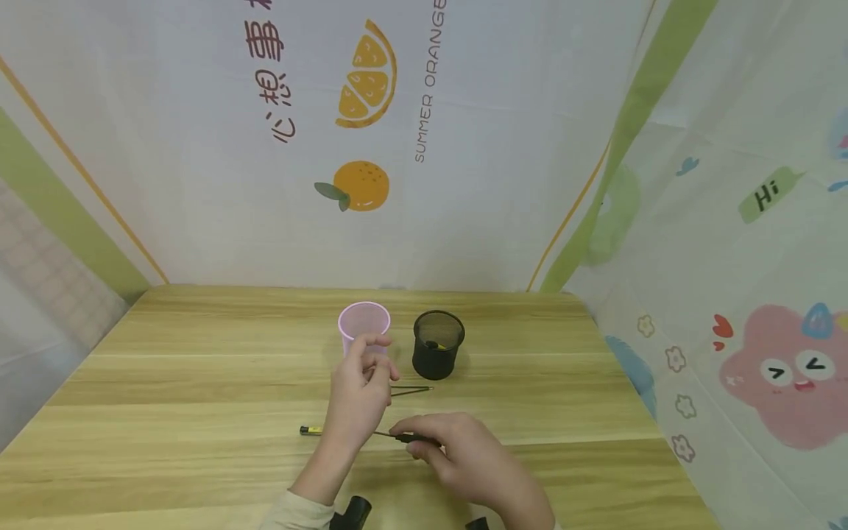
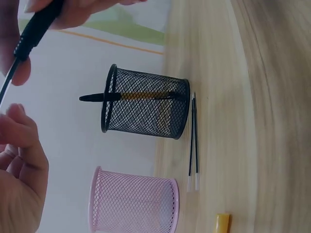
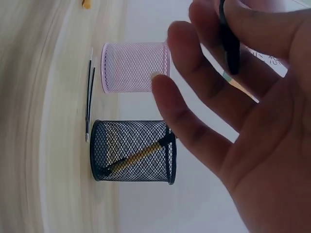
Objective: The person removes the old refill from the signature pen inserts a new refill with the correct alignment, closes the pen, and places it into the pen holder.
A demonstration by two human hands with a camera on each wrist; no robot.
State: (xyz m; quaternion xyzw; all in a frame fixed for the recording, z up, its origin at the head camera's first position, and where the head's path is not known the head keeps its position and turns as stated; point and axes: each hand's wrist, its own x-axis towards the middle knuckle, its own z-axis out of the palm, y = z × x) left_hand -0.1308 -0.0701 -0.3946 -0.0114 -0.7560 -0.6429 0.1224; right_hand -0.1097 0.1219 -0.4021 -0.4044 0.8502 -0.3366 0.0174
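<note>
My right hand pinches the black grip section of a pen, with a thin refill sticking out toward the left. Loosely curled, my left hand hovers over the table, its fingers apart from the refill in the head view; the refill's far end is hidden there. A yellow pen barrel with a black end lies by the left wrist, partly covered. Two dark refills rest on the table before the cups. A yellow-and-black pen leans inside the black mesh cup.
A pink mesh cup stands left of the black one, partly behind my left hand. The wooden table meets a printed white cloth at the back, and another cloth hangs on the right.
</note>
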